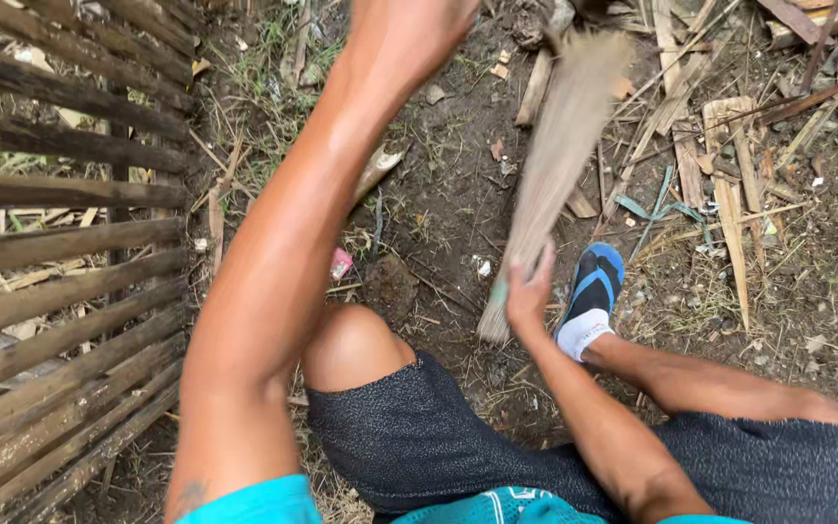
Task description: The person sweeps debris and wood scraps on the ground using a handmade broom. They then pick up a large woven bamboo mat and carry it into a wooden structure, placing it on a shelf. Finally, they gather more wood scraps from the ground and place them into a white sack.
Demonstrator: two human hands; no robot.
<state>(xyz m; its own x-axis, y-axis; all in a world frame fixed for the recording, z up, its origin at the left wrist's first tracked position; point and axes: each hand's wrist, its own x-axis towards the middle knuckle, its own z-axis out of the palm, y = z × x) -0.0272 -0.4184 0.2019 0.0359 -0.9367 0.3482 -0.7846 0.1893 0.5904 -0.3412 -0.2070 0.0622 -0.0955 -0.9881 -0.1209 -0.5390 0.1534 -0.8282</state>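
Right hand (pixel 530 291) grips a broom (pixel 553 165) near its base; left hand (pixel 409 29), far, grasp unclear.

A tan straw broom (pixel 555 155), blue-and-black sandal (pixel 594 281) over a white sock (pixel 582 335), speckled dark-grey shorts (pixel 419 427), and perhaps a turquoise shirt (pixel 264 503).

1 broom (pixel 555 165), 1 blue sandal (pixel 591 291), 2 hands (pixel 530 293), 1 slatted fence (pixel 70 243).

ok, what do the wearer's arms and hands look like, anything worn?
Both arms are bare from shoulder to fingers: no gloves, watch or rings visible. Turquoise sleeve edges show at the bottom of the frame. The left arm has a small dark marking near the sleeve, too blurred to read. The right hand is bare too.
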